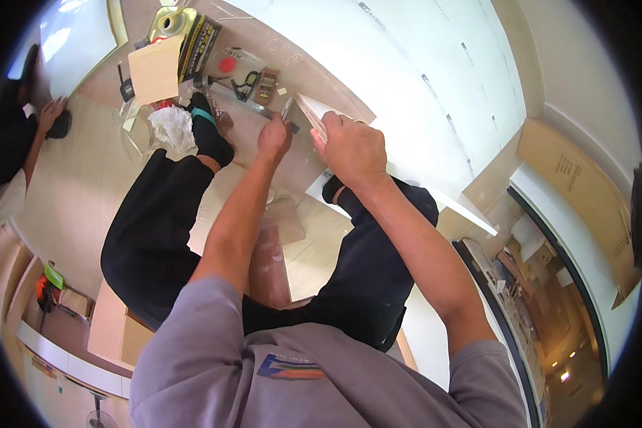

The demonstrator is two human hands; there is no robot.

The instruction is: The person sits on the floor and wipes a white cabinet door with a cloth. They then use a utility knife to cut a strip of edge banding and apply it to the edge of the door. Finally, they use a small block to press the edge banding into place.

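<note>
My right hand [355,146] is closed round the edge of a white board [435,196] with a pale wooden edge. The board slants from in front of my hands down to the right, past my knee. Just left of its tip, my left hand [273,139] grips a slim silvery knife-like tool [287,109], pointing up and away from me. The tool is too small to make out fully. Tool and board edge are close together, with a small gap between them. My wrist hides part of the board.
Near my left foot lie a black-handled clamp [246,87], a crumpled white cloth [172,128] and a yellow can [170,25]. A large white sheet [406,64] covers the far right. Cardboard [574,192] leans at right. Another person's hand [51,113] rests at far left.
</note>
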